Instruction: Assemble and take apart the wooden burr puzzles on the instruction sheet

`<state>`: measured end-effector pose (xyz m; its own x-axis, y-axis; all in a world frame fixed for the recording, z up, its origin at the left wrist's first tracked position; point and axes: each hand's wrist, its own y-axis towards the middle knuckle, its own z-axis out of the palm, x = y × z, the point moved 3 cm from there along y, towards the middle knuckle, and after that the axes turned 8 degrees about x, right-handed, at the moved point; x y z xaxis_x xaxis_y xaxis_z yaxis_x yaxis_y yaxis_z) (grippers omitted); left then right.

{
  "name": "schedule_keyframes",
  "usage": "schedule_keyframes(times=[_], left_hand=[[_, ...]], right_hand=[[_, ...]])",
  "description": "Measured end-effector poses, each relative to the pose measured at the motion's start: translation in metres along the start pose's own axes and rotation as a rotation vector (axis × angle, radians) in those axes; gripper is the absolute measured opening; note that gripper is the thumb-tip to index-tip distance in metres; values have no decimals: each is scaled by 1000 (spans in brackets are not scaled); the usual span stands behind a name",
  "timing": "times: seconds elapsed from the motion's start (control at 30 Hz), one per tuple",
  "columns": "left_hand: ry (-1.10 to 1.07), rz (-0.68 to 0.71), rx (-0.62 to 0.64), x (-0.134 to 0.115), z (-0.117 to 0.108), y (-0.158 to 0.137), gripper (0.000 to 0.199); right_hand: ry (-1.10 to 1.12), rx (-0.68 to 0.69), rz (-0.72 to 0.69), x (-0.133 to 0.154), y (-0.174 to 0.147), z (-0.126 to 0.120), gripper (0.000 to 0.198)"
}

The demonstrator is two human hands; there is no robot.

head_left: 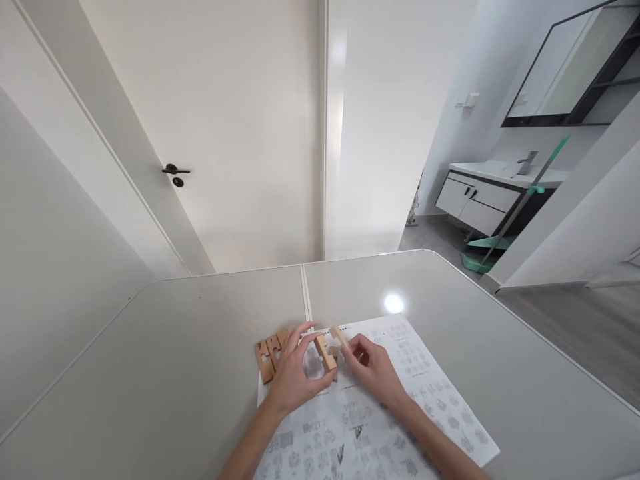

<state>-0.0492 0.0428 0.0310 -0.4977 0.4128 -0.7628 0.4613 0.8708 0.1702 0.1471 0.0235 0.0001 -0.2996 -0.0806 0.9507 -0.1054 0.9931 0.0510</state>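
My left hand [293, 373] is closed around a notched wooden puzzle block [325, 353], its thumb at the near end and its fingers at the far end. My right hand [373, 367] pinches a thin, light wooden puzzle piece [340, 337], tilted just right of that block. Between the hands, another bit of wood shows partly behind the block. Both hands are over a printed instruction sheet [373, 407] with rows of small grey diagrams. Left of my left hand lie several flat brown wooden pieces [263, 360] with cut-outs and dark marks, partly hidden by the fingers.
The grey table [150, 380] has a seam [306, 293] down its middle and a bright light reflection at the back right. Beyond its far edge stands a white door [240, 133] with a black handle. A washbasin cabinet [480, 200] and a green broom and dustpan [477, 262] are at right.
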Motion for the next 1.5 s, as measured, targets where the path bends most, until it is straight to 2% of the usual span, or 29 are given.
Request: schedule_keyframes(times=[0.1,0.17,0.33,0.6,0.77,1.0,1.17,1.33,1.5], left_hand=[[134,37,84,3,1,0,47],[181,64,110,6,1,0,46],[197,107,134,13,-3,1,46],[240,129,188,20,-1,-1,43],[252,145,181,21,-1,-2,56],[271,126,178,24,-4,-2,76],[236,112,179,22,-2,-4,81],[231,111,251,14,8,-6,76],[155,149,238,2,10,-4,55]], right_hand=[[-348,-119,4,-10,-2,0,25],[-500,-181,-6,-14,-4,-1,24],[-674,-160,-73,-18,-6,-1,20],[-724,-42,-160,-10,-8,6,20],[-718,7,-227,-8,-10,7,21],[-680,31,-248,-6,-10,8,20],[-651,70,-258,-4,-10,9,21],[-675,111,-287,-7,-11,13,29],[-677,131,-290,-8,-10,15,32]])
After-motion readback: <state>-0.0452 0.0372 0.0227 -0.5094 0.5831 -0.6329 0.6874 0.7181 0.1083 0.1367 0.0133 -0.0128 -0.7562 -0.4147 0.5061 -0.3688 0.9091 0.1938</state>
